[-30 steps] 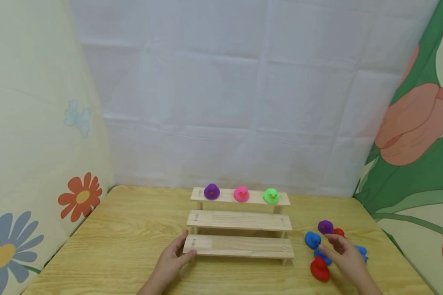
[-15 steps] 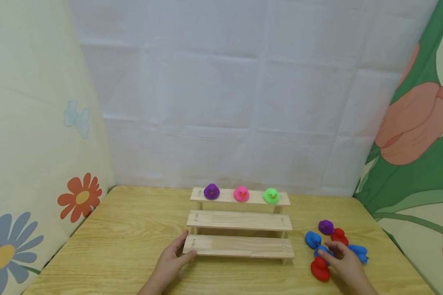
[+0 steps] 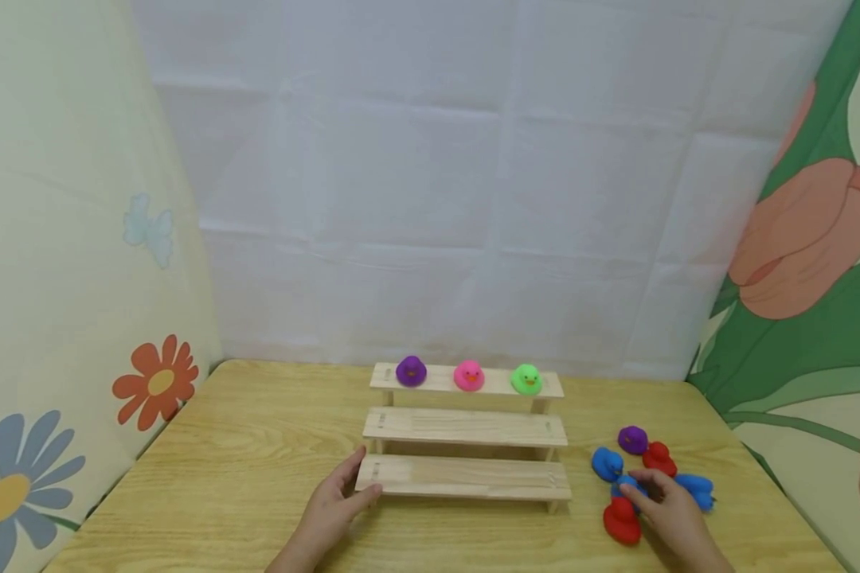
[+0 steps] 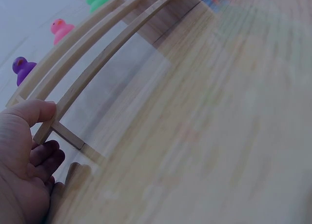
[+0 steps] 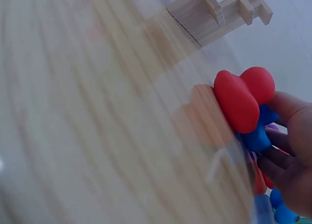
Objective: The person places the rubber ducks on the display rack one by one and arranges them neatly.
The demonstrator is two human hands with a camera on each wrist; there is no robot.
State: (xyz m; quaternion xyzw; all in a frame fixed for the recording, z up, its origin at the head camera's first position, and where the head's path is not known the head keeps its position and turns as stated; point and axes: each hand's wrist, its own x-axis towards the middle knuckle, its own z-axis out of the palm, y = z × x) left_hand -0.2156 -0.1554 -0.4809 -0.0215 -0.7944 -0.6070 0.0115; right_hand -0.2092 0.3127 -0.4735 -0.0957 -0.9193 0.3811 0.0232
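left hand (image 3: 332,503): thumb and fingers grip the left end of the lowest shelf (image 3: 466,477) of a three-tier wooden stand (image 3: 466,430); top tier, in sequence: purple duck (image 3: 412,372), pink duck (image 3: 469,376), green duck (image 3: 526,380); right of the stand, on the counter (image 3: 502,541): outer blue duck (image 3: 606,464), then front red duck (image 3: 622,522); the gripped blue duck (image 5: 256,138) sits just behind the latter; right hand (image 3: 670,513): thumb and fingers curl round the gripped blue duck, pinching it; rear red duck (image 3: 659,459) lies beyond this hand.
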